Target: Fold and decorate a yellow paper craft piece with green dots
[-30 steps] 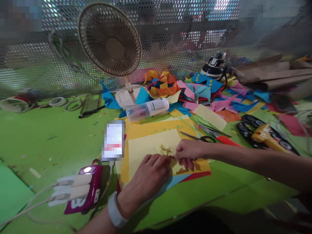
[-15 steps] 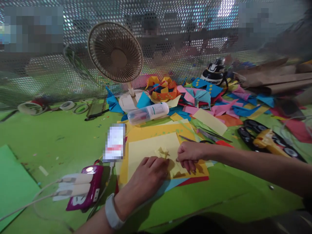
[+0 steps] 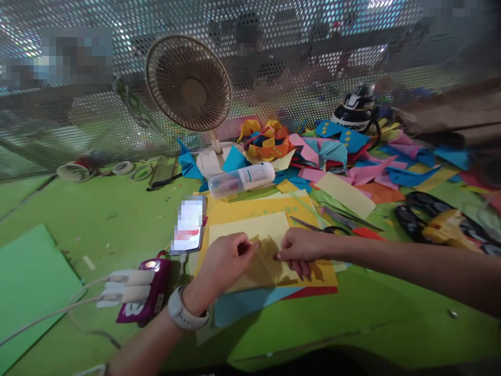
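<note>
Between my two hands is a small piece of pale yellow paper, creased, its outline hard to tell from the larger pale yellow sheet beneath. My left hand, with a white watch on the wrist, is closed, thumb and forefinger pinched at the paper's left side. On the paper's right side my right hand is closed, its thumb and forefinger pinched together and the other fingers curled under. Below lie a yellow-orange sheet and a light blue sheet.
Scissors lie beyond my right hand. A phone and a purple power bank with cables sit left. Behind are a clear bottle, a fan and folded coloured papers. A black and yellow toy stands right.
My left hand has lifted and turned, its fingers going from flat over the yellow paper to a pinch. The paper's raised folded part no longer shows. My right hand stays nearly in place.
</note>
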`<state>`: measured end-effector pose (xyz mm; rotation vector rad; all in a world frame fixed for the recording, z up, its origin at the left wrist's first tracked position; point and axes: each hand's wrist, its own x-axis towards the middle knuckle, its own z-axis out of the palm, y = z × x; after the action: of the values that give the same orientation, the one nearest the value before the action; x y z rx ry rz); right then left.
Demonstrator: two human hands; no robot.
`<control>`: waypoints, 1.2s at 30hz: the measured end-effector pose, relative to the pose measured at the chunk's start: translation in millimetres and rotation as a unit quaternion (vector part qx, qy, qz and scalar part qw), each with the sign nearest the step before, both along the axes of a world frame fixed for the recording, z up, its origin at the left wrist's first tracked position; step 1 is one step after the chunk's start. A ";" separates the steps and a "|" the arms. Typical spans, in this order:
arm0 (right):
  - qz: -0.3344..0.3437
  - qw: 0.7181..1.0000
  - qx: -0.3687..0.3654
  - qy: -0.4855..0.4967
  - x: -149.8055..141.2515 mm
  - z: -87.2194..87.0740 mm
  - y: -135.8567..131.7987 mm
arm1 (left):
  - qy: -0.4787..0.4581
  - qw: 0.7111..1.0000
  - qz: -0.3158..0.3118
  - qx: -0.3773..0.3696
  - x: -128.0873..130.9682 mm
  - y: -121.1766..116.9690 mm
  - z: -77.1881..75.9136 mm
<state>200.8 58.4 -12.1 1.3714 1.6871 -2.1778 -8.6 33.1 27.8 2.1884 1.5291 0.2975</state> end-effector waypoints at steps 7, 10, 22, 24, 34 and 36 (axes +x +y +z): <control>0.010 1.000 0.015 0.012 2.3 -5.2 -0.5 | -0.028 0.984 0.014 -0.178 11.4 -0.4 -13.6; 0.009 1.000 0.017 0.007 2.4 -5.5 -0.9 | -0.054 0.974 0.019 -0.219 9.9 0.2 -22.1; 0.008 1.000 0.023 0.009 3.9 -7.8 -1.3 | -0.111 0.939 0.018 -0.326 8.2 5.1 -16.8; 0.011 1.000 0.028 0.002 4.2 -7.0 -1.3 | -0.107 0.941 0.018 -0.321 6.5 4.4 -18.1; 0.013 0.999 0.038 -0.019 2.9 -1.2 -2.0 | -0.133 0.925 0.029 -0.354 2.4 6.6 -17.4; 0.010 0.999 0.034 -0.024 1.9 1.0 -2.1 | -0.144 0.919 0.032 -0.366 2.2 7.7 -16.6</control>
<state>202.7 56.3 -11.1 1.4043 1.7646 -2.0788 -6.4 40.8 11.2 1.4384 1.2695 0.0408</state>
